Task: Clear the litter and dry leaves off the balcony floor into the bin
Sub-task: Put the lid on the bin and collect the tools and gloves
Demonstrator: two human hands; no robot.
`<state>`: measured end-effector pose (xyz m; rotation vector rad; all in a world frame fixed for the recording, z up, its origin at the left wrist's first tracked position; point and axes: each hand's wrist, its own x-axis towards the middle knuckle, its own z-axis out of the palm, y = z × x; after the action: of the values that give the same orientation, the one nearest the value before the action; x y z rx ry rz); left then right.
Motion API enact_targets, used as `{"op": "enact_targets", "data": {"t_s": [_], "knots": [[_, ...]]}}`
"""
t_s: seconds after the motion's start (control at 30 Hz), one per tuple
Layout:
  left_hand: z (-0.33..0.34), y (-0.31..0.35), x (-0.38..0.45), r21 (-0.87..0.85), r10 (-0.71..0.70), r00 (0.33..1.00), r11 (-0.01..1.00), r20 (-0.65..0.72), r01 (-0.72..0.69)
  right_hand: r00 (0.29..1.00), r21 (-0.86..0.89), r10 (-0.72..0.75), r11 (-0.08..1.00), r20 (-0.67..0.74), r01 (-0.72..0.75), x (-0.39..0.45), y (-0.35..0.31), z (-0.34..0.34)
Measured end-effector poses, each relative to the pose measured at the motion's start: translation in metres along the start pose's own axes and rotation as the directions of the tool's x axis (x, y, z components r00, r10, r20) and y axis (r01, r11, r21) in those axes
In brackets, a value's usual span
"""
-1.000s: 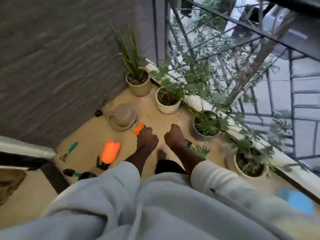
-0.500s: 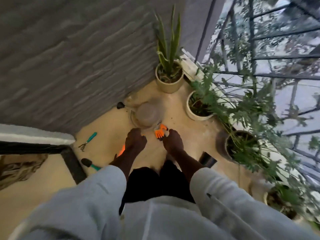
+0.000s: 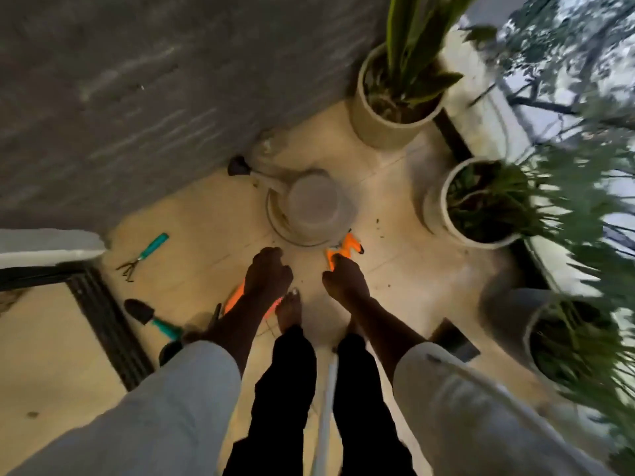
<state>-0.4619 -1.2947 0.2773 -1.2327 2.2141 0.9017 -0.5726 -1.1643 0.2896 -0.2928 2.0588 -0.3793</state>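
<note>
Small dark bits of leaf litter (image 3: 379,223) lie scattered on the beige balcony floor (image 3: 213,214) between the watering can and the white pots, with more specks (image 3: 388,286) right of my right hand. My left hand (image 3: 266,273) and my right hand (image 3: 343,281) hang side by side in front of me above the floor. Both are curled into fists with nothing visible in them. My bare feet (image 3: 288,312) stand just below them. A thin white pole (image 3: 326,403) runs down between my legs, touched by neither hand.
A translucent watering can (image 3: 311,207) sits ahead by the grey wall. Potted plants (image 3: 395,108) (image 3: 477,204) (image 3: 567,341) line the right edge. An orange tool (image 3: 347,245), an orange bottle (image 3: 235,298), a teal hand rake (image 3: 146,250) and a teal trowel (image 3: 151,319) lie around. The door track (image 3: 103,321) is at left.
The view has tipped down and moved closer to the corner by the wall. Both hands stay curled in fists in front of me, now nearer the watering can.
</note>
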Motion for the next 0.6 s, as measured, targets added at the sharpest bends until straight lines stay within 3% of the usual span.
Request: {"op": "enact_targets", "data": {"t_s": [0.13,0.4,0.6], "knots": [[0.05,-0.063,0.097,0.0,-0.008,1.0,1.0,0.012,0.008,0.998,-0.071,0.032,0.997,0.063,-0.028,0.111,0.01,0.068],[0.117,-0.135,0.202,0.071,-0.002,1.0,0.997,0.002,0.001,0.973,-0.186,-0.186,0.96,0.135,0.209,0.239,-0.001,0.165],[0.142,-0.138,0.214,0.024,-0.026,0.999,0.999,-0.033,0.027,0.982,-0.379,-0.09,0.914,0.165,0.147,0.271,0.012,0.198]]}}
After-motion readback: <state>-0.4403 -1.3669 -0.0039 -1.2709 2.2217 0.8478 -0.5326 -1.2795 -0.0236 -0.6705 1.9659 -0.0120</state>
